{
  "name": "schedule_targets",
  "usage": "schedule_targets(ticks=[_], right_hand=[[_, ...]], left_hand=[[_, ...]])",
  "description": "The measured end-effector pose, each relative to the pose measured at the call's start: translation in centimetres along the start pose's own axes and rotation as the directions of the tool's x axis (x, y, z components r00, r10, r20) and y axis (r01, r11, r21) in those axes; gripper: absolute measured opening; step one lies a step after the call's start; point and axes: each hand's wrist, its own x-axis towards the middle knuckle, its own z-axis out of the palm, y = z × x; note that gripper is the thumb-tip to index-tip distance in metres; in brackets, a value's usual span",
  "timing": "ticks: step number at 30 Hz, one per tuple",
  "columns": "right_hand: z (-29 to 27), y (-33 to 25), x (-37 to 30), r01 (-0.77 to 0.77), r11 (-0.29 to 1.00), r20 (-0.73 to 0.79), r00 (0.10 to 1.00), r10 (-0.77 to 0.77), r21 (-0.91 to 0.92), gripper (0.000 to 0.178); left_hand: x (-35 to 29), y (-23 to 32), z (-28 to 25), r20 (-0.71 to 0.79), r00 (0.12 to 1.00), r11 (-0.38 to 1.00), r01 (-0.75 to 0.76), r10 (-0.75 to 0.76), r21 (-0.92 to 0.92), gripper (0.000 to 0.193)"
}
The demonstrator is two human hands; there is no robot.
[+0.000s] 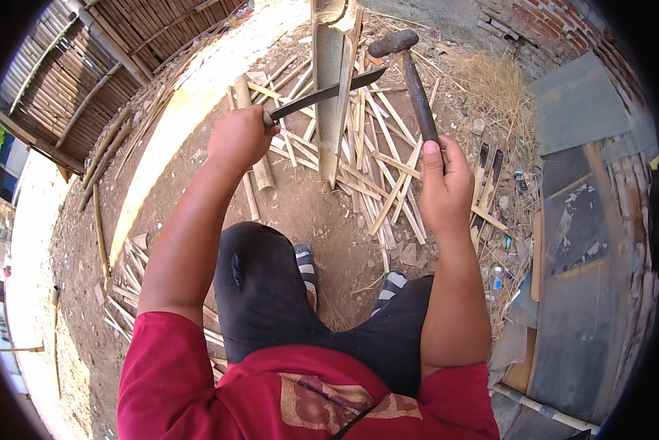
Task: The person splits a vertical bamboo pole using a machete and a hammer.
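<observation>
My left hand (239, 137) is closed around the handle of a machete (317, 96). The long dark blade points to the right and crosses a split bamboo piece (329, 62), which stands upright with its hollow inner side toward me. My right hand (447, 183) grips the dark handle of a hammer (417, 92). Its rusty head is raised to the right of the bamboo, beyond the blade's tip and apart from it. Whether the blade's edge has bitten into the bamboo, I cannot tell.
Many split bamboo strips (388, 183) lie scattered around the upright piece. A short bamboo pole (262, 172) rests to its left. Dark sheets and boards (579, 227) line the right side, near a plastic bottle (497, 279). A bamboo-slat wall (73, 81) stands at the far left.
</observation>
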Motion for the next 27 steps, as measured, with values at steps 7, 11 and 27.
schedule_targets(ticks=[7,11,27], right_hand=[[-1.1,-0.7,-0.1,0.035,0.995,-0.155,0.988,-0.02,0.098,0.038],[-0.4,1.1,0.2,0.019,0.994,-0.087,0.996,-0.028,-0.104,0.04],[0.5,0.5,0.0,-0.086,0.966,0.052,0.993,0.102,-0.242,0.039]], left_hand=[[-0.4,-1.0,-0.6,-0.012,0.995,0.994,-0.102,0.103,0.026,0.031],[-0.8,-0.7,-1.9,-0.024,0.992,0.991,-0.127,0.128,0.042,0.028],[-1.6,-0.5,-2.4,0.021,0.996,0.995,-0.092,0.091,0.031,0.025]])
